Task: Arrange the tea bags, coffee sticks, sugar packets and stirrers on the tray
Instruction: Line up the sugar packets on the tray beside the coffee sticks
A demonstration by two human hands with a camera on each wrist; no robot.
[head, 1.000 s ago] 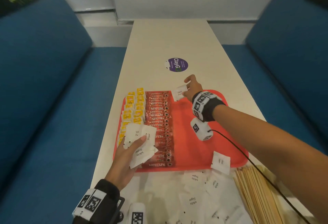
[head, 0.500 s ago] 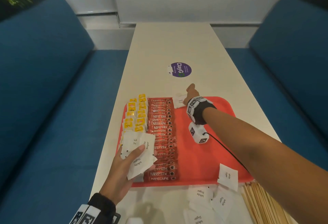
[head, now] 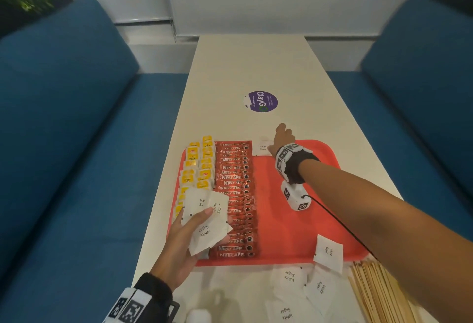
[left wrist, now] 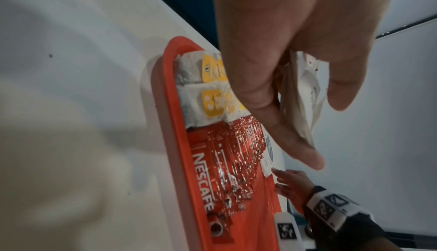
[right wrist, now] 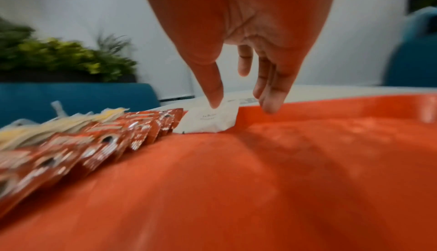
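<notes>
A red tray point(head: 294, 222) lies on the white table. Yellow tea bags point(head: 198, 166) fill its left column and red coffee sticks point(head: 235, 194) the column beside them. My left hand point(head: 189, 243) grips a fan of white sugar packets point(head: 208, 222) over the tray's near left part; the packets point(left wrist: 305, 94) sit between thumb and fingers. My right hand point(head: 281, 138) rests at the tray's far edge, its thumb point(right wrist: 214, 94) touching one sugar packet point(right wrist: 210, 119) laid against the rim beside the coffee sticks. Its fingers hang straight.
One sugar packet point(head: 329, 252) leans on the tray's near rim. More sugar packets point(head: 302, 289) lie loose on the table in front of the tray. Wooden stirrers point(head: 378, 294) are piled at the near right. A purple sticker point(head: 262, 101) sits farther up. Blue sofas point(head: 64, 143) flank the table.
My right hand has lowered the single sugar packet from the air onto the tray's far edge next to the coffee sticks. My left hand keeps its packets in place.
</notes>
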